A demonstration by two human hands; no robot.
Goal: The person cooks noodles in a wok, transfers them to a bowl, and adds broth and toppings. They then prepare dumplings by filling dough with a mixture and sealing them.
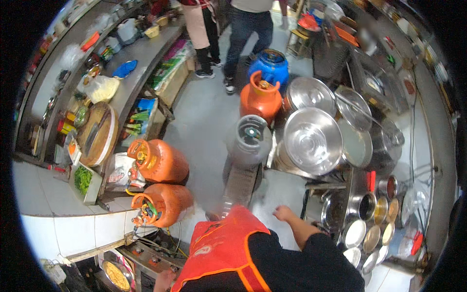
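My right hand (pixel 283 212) hangs in the air over the floor, right of my red apron (pixel 219 248), with its fingers loosely curled. Low in the picture, my left hand (pixel 165 280) is beside the stove's control panel (pixel 153 260); it is partly cut by the apron, and its grip cannot be made out. Left of that hand a metal pan (pixel 117 275) holds yellowish food. Orange gas cylinders (pixel 168 204) lie near the stove. Ahead of me a grey gas cylinder (pixel 251 140) stands in front of an orange one (pixel 259 96) and a blue one (pixel 270 67).
Two people (pixel 248 29) stand ahead. At left, a counter (pixel 142 54) bears a round wooden chopping board (pixel 109 146) with a cleaver; a container of greens (pixel 85 182) is near it. At right are large metal bowls (pixel 313 142) and several metal pots (pixel 355 233).
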